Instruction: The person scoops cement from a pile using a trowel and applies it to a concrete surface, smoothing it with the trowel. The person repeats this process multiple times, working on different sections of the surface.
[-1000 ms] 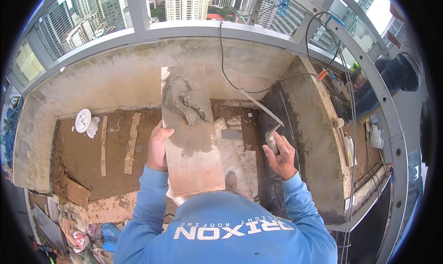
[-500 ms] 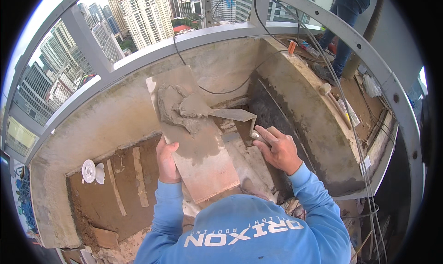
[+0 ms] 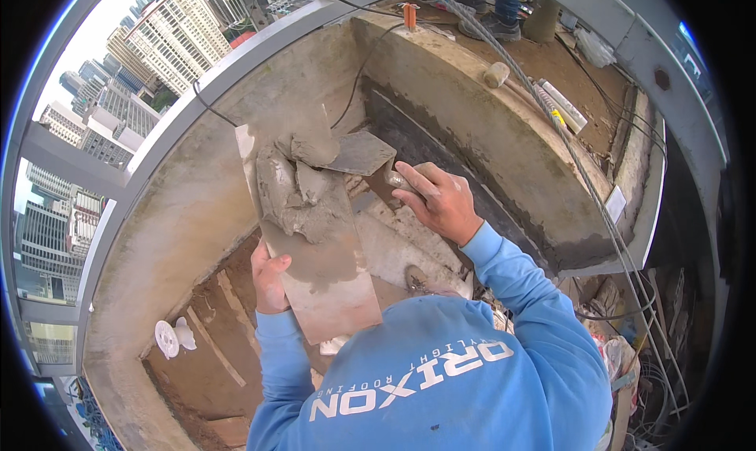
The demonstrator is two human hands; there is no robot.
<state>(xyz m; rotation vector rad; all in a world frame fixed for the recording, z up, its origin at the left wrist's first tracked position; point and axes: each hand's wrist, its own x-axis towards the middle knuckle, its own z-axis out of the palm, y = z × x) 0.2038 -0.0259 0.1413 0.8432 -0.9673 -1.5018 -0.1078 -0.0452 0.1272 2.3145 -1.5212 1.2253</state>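
My left hand (image 3: 270,278) is closed on the left edge of a flat rectangular board (image 3: 342,297), which is held tilted in front of me. Wet grey mortar (image 3: 299,203) lies heaped on its upper half, with a thin smear below. My right hand (image 3: 441,201) is wrapped round the short handle of a trowel. The grey-coated trowel blade (image 3: 364,153) points left, its tip at the upper right of the heap, where mortar hides it.
A low concrete wall (image 3: 465,120) encloses the dirt-floored pit. A white spool (image 3: 175,338) lies at left. On the right ledge are a mallet (image 3: 498,74), tubes (image 3: 563,106) and taut cables (image 3: 606,222). Another person's shoes (image 3: 500,27) show behind; a metal railing (image 3: 79,155) stands left.
My view has turned, so the surroundings sit further left and higher. The trowel has shifted up against the heap's upper right, and the mortar is reshaped. Both hands keep their holds.
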